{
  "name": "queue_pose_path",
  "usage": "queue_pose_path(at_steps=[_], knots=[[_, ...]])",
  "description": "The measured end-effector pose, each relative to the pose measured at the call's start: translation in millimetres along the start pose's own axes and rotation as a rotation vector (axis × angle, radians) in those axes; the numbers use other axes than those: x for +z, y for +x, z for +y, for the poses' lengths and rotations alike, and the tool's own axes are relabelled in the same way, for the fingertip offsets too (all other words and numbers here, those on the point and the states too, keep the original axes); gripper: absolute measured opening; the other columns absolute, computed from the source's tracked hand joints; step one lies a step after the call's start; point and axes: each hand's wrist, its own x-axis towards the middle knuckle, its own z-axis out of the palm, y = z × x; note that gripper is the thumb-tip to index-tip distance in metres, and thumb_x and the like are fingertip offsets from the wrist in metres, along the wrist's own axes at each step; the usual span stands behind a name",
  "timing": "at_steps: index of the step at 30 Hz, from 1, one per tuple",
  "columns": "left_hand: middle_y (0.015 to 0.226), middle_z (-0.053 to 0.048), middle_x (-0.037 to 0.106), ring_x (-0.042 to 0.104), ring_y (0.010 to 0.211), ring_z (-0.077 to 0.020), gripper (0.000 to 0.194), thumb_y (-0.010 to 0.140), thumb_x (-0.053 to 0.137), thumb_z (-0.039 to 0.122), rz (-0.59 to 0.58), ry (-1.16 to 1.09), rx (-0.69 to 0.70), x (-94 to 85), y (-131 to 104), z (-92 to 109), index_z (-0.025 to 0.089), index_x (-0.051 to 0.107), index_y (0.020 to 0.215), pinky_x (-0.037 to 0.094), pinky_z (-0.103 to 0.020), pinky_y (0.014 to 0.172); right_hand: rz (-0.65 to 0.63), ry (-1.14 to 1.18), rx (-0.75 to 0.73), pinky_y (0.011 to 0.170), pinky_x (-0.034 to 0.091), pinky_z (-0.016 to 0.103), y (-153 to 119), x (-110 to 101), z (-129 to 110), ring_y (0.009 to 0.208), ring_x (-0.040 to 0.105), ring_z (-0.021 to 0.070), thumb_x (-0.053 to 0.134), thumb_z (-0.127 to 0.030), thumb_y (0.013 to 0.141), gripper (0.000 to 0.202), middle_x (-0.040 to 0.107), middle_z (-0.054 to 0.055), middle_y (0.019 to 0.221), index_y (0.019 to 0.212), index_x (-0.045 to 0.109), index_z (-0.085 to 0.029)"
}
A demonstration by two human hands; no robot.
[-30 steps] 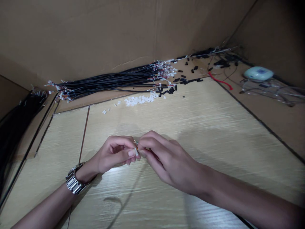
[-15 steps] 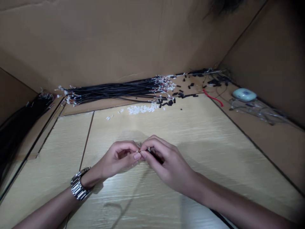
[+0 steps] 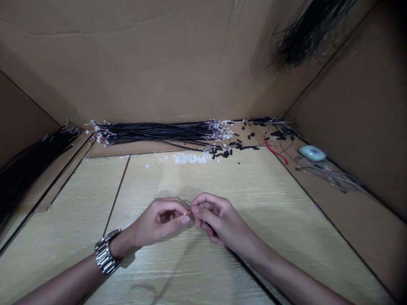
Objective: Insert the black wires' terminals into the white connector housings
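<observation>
My left hand [image 3: 163, 221], with a metal watch [image 3: 107, 253] on its wrist, is closed in a pinch on a small white connector [image 3: 185, 214], mostly covered by the fingertips. Orange-yellow wires [image 3: 190, 212] run from there into the fingers of my right hand [image 3: 218, 218], which is closed on the wire end of a black cable [image 3: 251, 273]. This cable passes under the right wrist toward the near edge of the view. Thin bare-looking strands show between the two hands. Whether the wires sit inside the connector cannot be made out.
Behind the hands lie a pile of white connectors [image 3: 192, 158], short black sleeves [image 3: 225, 153] and a bundle of black cables [image 3: 155, 133]. More cables [image 3: 34, 159] lie at left. A red wire [image 3: 276, 153] and a pale green oval object [image 3: 312, 153] are at right. Cardboard walls surround the table.
My right hand has turned and its fingers have shifted on the cable, so more coloured wire shows. The left hand keeps its pinch. The camera view has tilted up.
</observation>
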Motion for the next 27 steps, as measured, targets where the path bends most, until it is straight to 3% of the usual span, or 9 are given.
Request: queue_pose_path(at_steps=[6, 10, 17, 22, 27], knots=[[0.079, -0.007, 0.064, 0.057, 0.073, -0.0154, 0.027, 0.093, 0.057, 0.037, 0.066, 0.063, -0.024, 1.4, -0.6, 1.0, 0.013, 0.066, 0.083, 0.042, -0.026, 0.064, 0.041, 0.011, -0.070, 0.031, 0.025, 0.015, 0.2, 1.8, 4.4, 0.038, 0.033, 0.0036, 0.066, -0.034, 0.083, 0.019, 0.055, -0.006, 0.062, 0.083, 0.054, -0.018], [0.083, -0.005, 0.064, 0.053, 0.069, -0.0129, 0.024, 0.091, 0.061, 0.039, 0.098, -0.017, -0.077, 3.2, -1.2, 1.0, 0.015, 0.065, 0.094, 0.039, -0.023, 0.058, 0.040, -0.040, -0.162, 0.033, 0.025, 0.017, -0.6, 3.8, 7.5, 0.039, 0.032, 0.0039, 0.066, -0.033, 0.084, 0.018, 0.051, -0.007, 0.060, 0.083, 0.055, -0.018], [0.078, 0.000, 0.060, 0.047, 0.060, -0.0081, 0.024, 0.088, 0.066, 0.038, 0.167, -0.177, -0.125, 7.3, 1.1, 1.9, 0.016, 0.063, 0.096, 0.037, -0.018, 0.052, 0.055, -0.195, -0.300, 0.053, 0.036, 0.022, -0.9, 9.1, 10.3, 0.060, 0.046, 0.0095, 0.063, -0.030, 0.087, 0.016, 0.052, -0.003, 0.066, 0.081, 0.059, -0.016], [0.065, 0.003, 0.053, 0.045, 0.052, -0.0076, 0.027, 0.092, 0.060, 0.041, 0.173, -0.175, -0.153, 7.5, 2.5, 1.8, 0.014, 0.062, 0.094, 0.036, -0.018, 0.047, 0.087, -0.199, -0.284, 0.058, 0.039, 0.023, 1.4, 8.0, 16.0, 0.064, 0.051, 0.0113, 0.063, -0.033, 0.088, 0.018, 0.058, -0.001, 0.071, 0.084, 0.061, -0.016], [0.059, 0.005, 0.049, 0.044, 0.049, -0.0071, 0.028, 0.091, 0.060, 0.042, 0.187, -0.213, -0.186, 8.3, 3.1, 0.7, 0.014, 0.060, 0.093, 0.033, -0.018, 0.045, 0.126, -0.174, -0.277, 0.051, 0.033, 0.023, 2.5, 6.8, 20.5, 0.058, 0.048, 0.0109, 0.061, -0.036, 0.090, 0.020, 0.057, -0.001, 0.069, 0.085, 0.059, -0.017]])
